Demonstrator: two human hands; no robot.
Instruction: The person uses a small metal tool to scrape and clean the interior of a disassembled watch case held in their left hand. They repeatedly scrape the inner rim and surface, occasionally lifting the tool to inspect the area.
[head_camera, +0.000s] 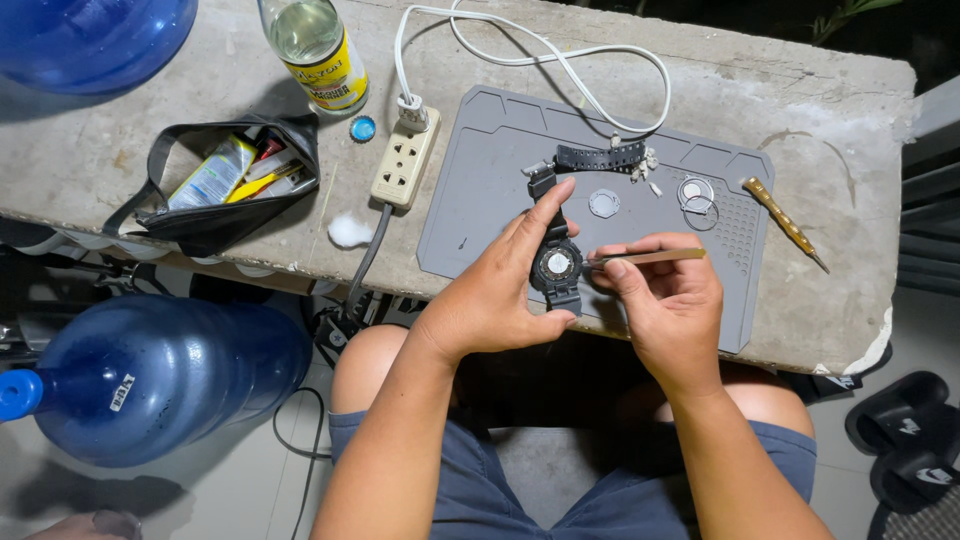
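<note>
My left hand (495, 290) holds a black wristwatch (555, 265) face down, its round back open toward me, over the front of a grey work mat (480, 190). My right hand (670, 300) grips brass tweezers (650, 257) whose tip points left at the watch's open back. A loose black strap piece (600, 156) lies at the mat's far edge. A pale case-back plate (604, 203) and two thin rings (697, 195) rest on the mat beyond my hands.
A brass-handled tool (783, 220) lies right of the mat on the concrete slab (840, 110). A power strip (405, 158) with a white cable, an open black pouch (215, 185), a glass bottle (315, 50), a blue cap (363, 128) and two blue water jugs (150, 375) are at left.
</note>
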